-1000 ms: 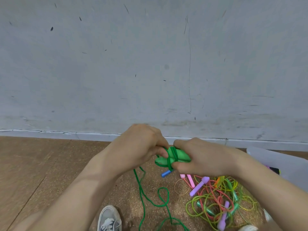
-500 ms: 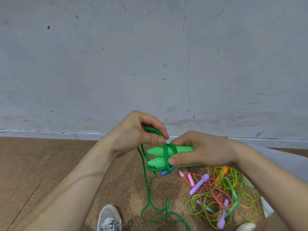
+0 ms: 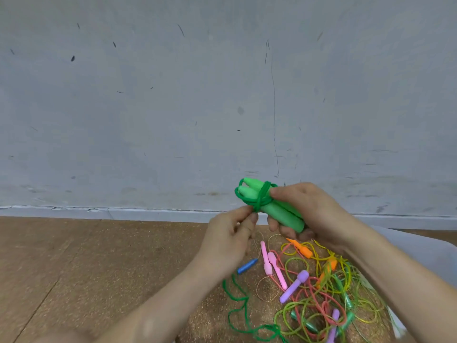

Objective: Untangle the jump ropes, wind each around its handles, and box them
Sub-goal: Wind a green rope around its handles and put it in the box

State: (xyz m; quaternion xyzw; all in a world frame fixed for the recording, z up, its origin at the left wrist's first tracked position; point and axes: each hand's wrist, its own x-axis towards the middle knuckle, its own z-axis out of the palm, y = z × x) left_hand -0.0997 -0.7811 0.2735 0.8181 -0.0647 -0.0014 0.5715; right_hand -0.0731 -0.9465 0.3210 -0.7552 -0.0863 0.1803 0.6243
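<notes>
My right hand (image 3: 309, 211) grips two bright green handles (image 3: 277, 209) held side by side, tilted up to the left. Dark green rope (image 3: 263, 196) is wound several times round them. My left hand (image 3: 230, 238) pinches that rope just below the handles. The loose rest of the green rope (image 3: 238, 308) trails down to the floor. On the floor lies a tangle of ropes (image 3: 316, 300) in yellow-green, pink and orange, with pink handles (image 3: 273, 266), a purple handle (image 3: 294, 285), an orange handle (image 3: 300, 248) and a blue handle (image 3: 247, 266).
A grey scuffed wall (image 3: 173, 107) stands close in front, with a pale baseboard (image 3: 123, 212). The floor (image 3: 74, 268) is brown cork-like. A translucent plastic box (image 3: 430, 253) sits at the right, behind my right forearm.
The handles have tilted up to the left and risen. My left hand has come down from above the handles to below them, carrying the rope round. More rope lies wound on the handles.
</notes>
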